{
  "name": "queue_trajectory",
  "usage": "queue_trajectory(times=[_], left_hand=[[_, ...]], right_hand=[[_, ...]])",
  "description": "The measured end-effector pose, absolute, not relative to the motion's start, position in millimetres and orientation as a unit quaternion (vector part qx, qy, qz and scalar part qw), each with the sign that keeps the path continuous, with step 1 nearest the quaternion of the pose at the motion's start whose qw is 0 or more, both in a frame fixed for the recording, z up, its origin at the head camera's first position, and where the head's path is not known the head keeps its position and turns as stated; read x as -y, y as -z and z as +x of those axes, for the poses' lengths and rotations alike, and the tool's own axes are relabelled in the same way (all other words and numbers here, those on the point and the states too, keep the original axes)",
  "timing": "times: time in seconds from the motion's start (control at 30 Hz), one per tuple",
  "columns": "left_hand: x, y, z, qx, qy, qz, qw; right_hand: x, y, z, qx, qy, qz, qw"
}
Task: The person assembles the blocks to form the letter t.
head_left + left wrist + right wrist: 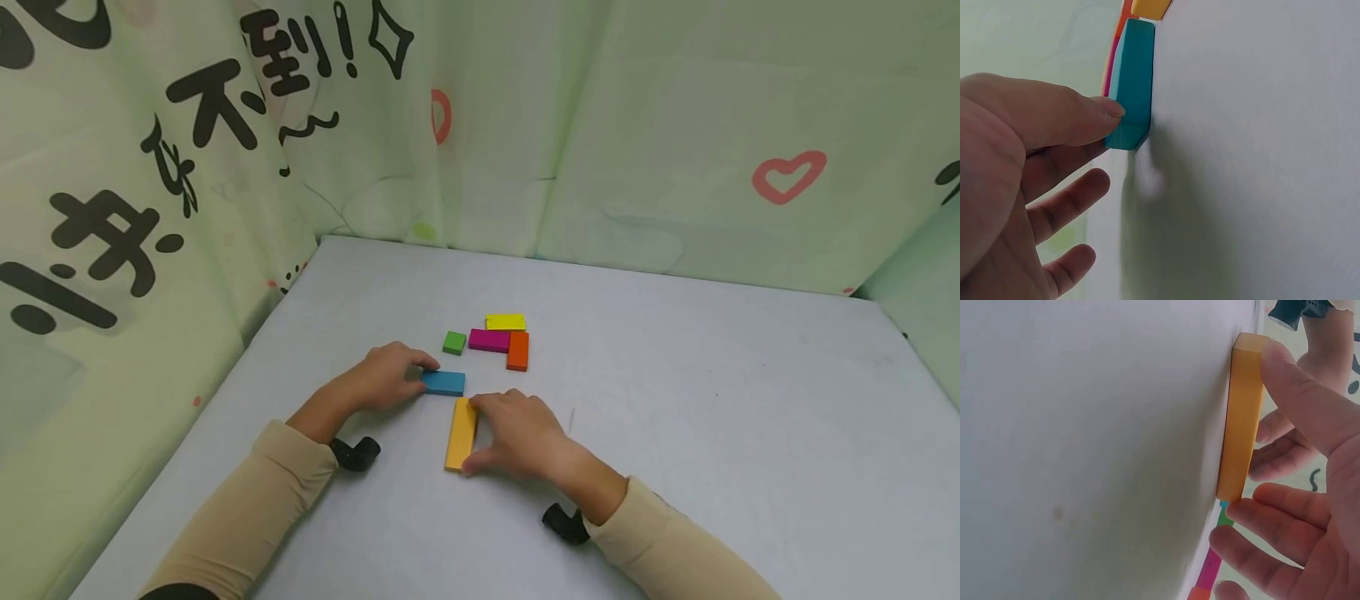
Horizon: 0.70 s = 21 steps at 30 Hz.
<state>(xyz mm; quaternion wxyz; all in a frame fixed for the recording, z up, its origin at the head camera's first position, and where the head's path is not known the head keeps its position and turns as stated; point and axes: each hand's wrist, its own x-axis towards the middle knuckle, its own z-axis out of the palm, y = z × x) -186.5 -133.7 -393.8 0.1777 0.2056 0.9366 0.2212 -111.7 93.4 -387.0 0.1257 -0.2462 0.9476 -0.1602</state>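
Observation:
In the head view, my left hand (pixel 384 379) pinches the left end of a flat blue block (pixel 446 384) between thumb and fingers. The left wrist view shows the thumb on one edge of this blue block (pixel 1137 78), with the other fingers spread below. My right hand (pixel 519 437) spans a longer yellow-orange block (pixel 459 437), thumb at its near end and a fingertip at its far end. That yellow-orange block (pixel 1244 419) lies on the table, just in front of the blue one.
Beyond the hands lie a small green block (pixel 454 342), a magenta block (pixel 489 340), a bright yellow block (pixel 506 322) and an orange block (pixel 518 352); the last three sit close together. Printed curtains (pixel 637 125) border the white table (pixel 712 417) at the back and sides.

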Motion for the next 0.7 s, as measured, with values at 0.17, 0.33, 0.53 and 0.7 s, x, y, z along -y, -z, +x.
queue_trajectory(times=[0.17, 0.33, 0.53, 0.7], left_hand=[[134.6, 393.8, -187.2, -0.934, -0.225, 0.209, 0.181], [135.5, 394.0, -188.8, -0.933, -0.227, 0.213, 0.183], [136.9, 392.0, -187.9, -0.934, -0.220, 0.214, 0.183], [136.7, 390.6, -187.6, -0.936, -0.208, 0.217, 0.182]], right_hand=[[-90.8, 388.7, -112.0, -0.948, 0.162, -0.245, 0.120], [-87.7, 389.4, -111.3, -0.950, 0.163, -0.242, 0.116], [-81.6, 390.0, -110.2, -0.951, 0.156, -0.243, 0.114], [-78.7, 389.6, -109.3, -0.952, 0.151, -0.242, 0.112]])
